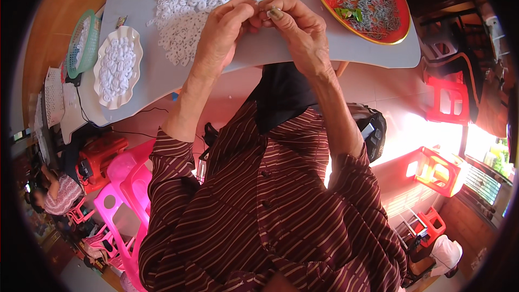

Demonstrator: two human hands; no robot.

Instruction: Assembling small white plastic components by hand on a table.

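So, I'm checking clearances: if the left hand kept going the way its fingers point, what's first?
Probably the right hand: the left hand has its fingertips already meeting it over a small part.

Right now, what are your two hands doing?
Left hand: fingers pinched shut on a small white piece.
Right hand: pinched shut on the same piece.

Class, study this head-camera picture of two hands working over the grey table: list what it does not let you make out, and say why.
- The piece pinched between the left hand and right hand: head view, covered by fingertips.
- Small metal parts in the red tray: too small to tell their shape.
- White pile: cut off by the top edge.
- Green basket: contents hidden by its mesh wall.
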